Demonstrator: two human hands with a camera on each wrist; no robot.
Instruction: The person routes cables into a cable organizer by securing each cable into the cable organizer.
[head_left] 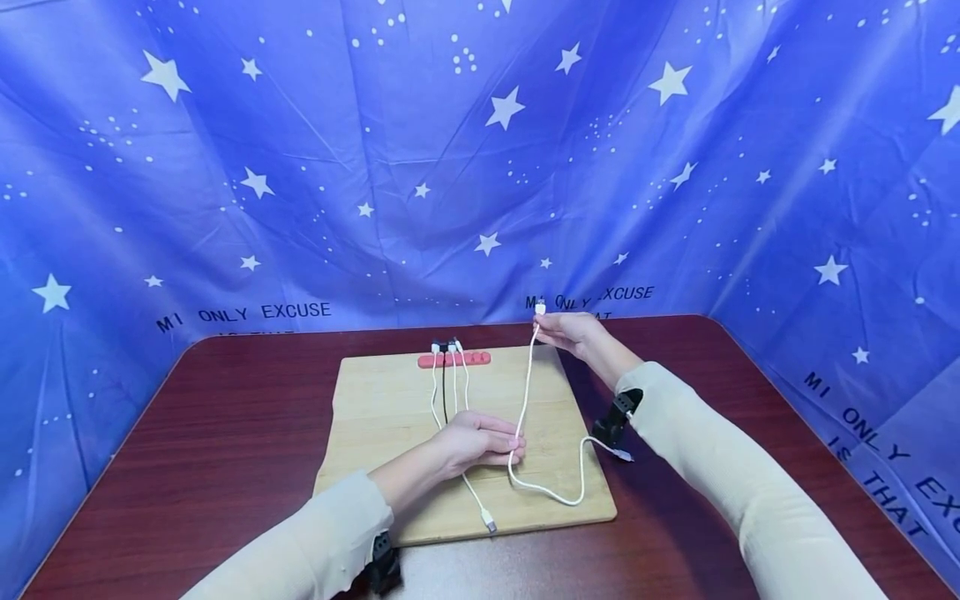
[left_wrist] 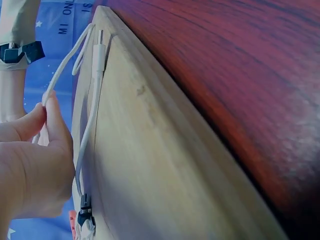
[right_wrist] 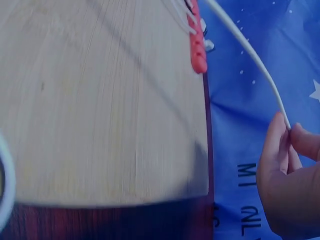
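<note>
A white USB cable (head_left: 527, 383) runs between my two hands above the wooden board. My right hand (head_left: 572, 332) pinches it just below its plug (head_left: 540, 308), which points upward near the board's far right corner. Lower down, my left hand (head_left: 480, 442) pinches the same cable between thumb and fingers, as the left wrist view also shows. From there the cable loops right to its other end (head_left: 622, 455). A red cable holder (head_left: 453, 359) at the board's far edge carries several cables, white ones and a black one (head_left: 444, 392). One white cable's connector (head_left: 489, 521) lies near the front edge.
The wooden board (head_left: 375, 400) lies on a dark red table (head_left: 225, 417). A blue star-printed curtain (head_left: 420, 125) hangs behind and at both sides. Black wrist cameras (head_left: 615, 417) are strapped to both forearms.
</note>
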